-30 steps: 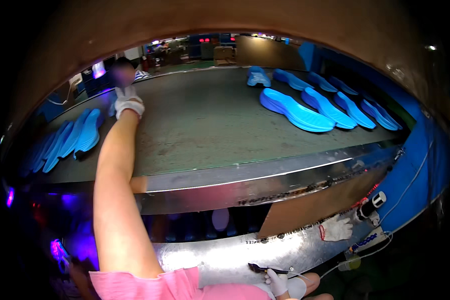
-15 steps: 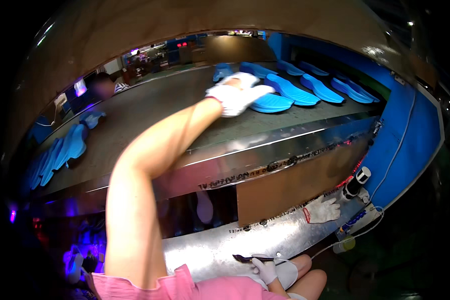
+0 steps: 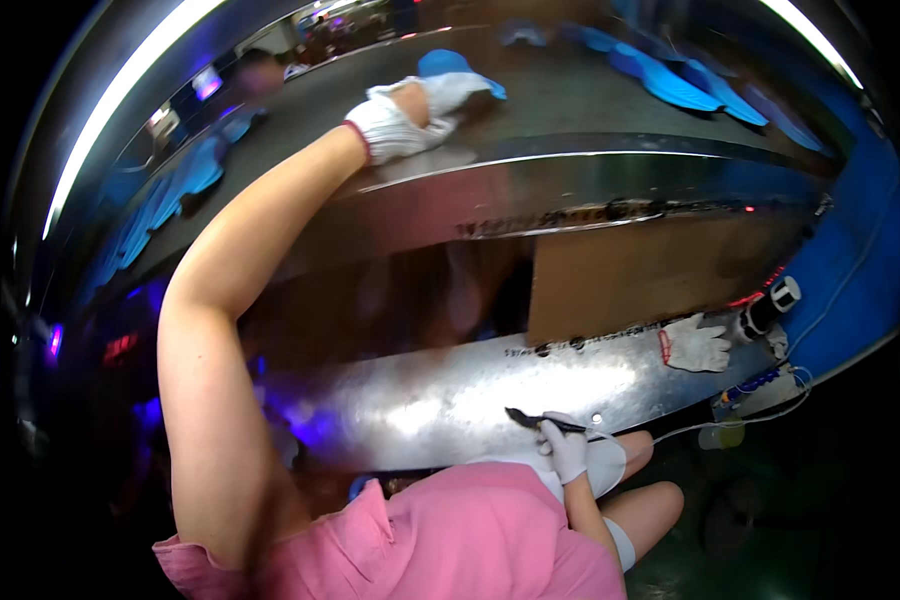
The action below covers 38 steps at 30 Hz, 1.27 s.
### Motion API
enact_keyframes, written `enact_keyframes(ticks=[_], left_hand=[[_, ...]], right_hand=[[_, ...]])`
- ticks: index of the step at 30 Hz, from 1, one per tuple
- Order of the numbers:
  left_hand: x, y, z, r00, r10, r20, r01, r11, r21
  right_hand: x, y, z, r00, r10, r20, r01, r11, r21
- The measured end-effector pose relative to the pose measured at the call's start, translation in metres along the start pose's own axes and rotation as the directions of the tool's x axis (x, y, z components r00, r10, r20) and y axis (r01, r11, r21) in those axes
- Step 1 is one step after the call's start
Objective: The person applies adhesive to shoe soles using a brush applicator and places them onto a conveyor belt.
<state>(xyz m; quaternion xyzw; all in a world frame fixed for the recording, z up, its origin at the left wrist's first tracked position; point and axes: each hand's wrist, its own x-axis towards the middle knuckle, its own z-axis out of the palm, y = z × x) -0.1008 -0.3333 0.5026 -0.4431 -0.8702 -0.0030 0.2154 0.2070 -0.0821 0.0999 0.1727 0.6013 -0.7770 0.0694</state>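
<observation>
My left hand [image 3: 410, 115], in a white knitted glove, is closed on a blue shoe sole [image 3: 444, 64] over the dark belt. The sole's blue heel or toe shows beyond the glove; its middle is hidden by my fingers. Low in the picture, my right hand [image 3: 567, 452] wears a thin white glove and grips a brush [image 3: 526, 417] with a dark handle, bristles pointing left. A thin white tube leads away from the brush's rear end. More blue soles [image 3: 670, 82] lie on the belt at the right, slightly blurred.
A conveyor belt [image 3: 320, 100] with a metal edge runs across the top. Several blue soles [image 3: 175, 190] lie at its left. On the metal shelf [image 3: 440, 395] below sit a loose white glove [image 3: 697, 345] and a black-and-white cylinder [image 3: 770, 305]. A brown board [image 3: 660, 280] stands behind the shelf.
My left hand has come away from the group of soles at the right, bringing one blue sole with it. The view has shifted; my right hand still grips the brush.
</observation>
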Motion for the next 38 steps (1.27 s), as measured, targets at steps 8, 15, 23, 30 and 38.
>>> enact_keyframes(ticks=[8, 15, 23, 30, 38], left_hand=[[-0.136, -0.022, -0.050, 0.872, -0.454, -0.181, 0.433, 0.890, -0.145], [0.005, 0.053, -0.024, 0.840, 0.046, -0.540, -0.009, 0.997, 0.071], [0.266, 0.203, 0.046, 0.981, -0.116, -0.155, 0.111, 0.993, -0.040], [0.310, 0.181, 0.077, 0.925, -0.305, 0.225, 0.311, 0.950, 0.011], [0.176, 0.108, 0.040, 0.831, -0.509, 0.225, 0.554, 0.725, -0.409]], right_hand=[[0.002, 0.008, -0.002, 0.999, -0.025, 0.027, 0.025, 1.000, 0.006], [0.000, 0.007, -0.005, 0.993, 0.122, -0.004, -0.121, 0.986, -0.117], [0.001, 0.020, -0.005, 0.995, 0.001, 0.102, -0.018, 0.987, 0.162], [0.012, 0.033, -0.003, 0.983, 0.078, 0.163, -0.119, 0.959, 0.257], [0.017, 0.036, -0.007, 0.990, 0.094, 0.110, -0.113, 0.976, 0.186]])
